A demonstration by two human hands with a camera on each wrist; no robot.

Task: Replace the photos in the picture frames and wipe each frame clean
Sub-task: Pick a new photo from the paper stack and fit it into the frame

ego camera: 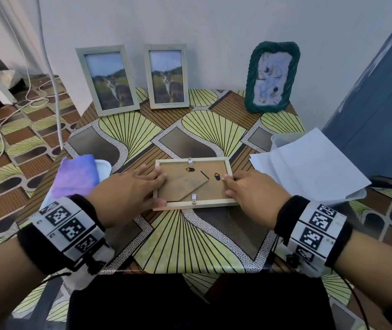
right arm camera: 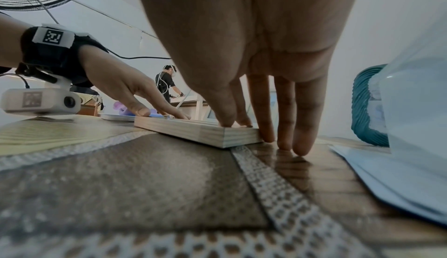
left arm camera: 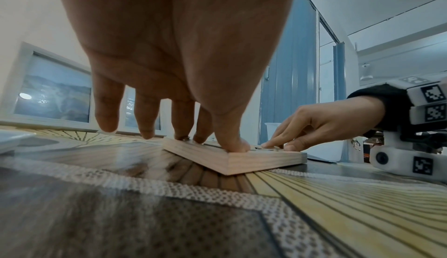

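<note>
A light wooden picture frame (ego camera: 193,183) lies face down on the patterned table, its brown backing board and folded stand up. Small metal tabs sit at the top edge (ego camera: 189,160) and bottom edge (ego camera: 193,198). My left hand (ego camera: 158,189) rests on the frame's left end, fingers straight, thumb on the near left corner (left arm camera: 232,144). My right hand (ego camera: 226,186) touches the right end with thumb and index finger (right arm camera: 225,121); its other fingers (right arm camera: 285,137) point down to the table beside the frame (right arm camera: 205,134).
Two pale frames with cat photos (ego camera: 109,79) (ego camera: 167,76) and a green woven frame (ego camera: 272,77) stand against the back wall. A purple cloth (ego camera: 76,175) lies on a white tray (ego camera: 104,165) at left. White paper sheets (ego camera: 309,167) lie at right.
</note>
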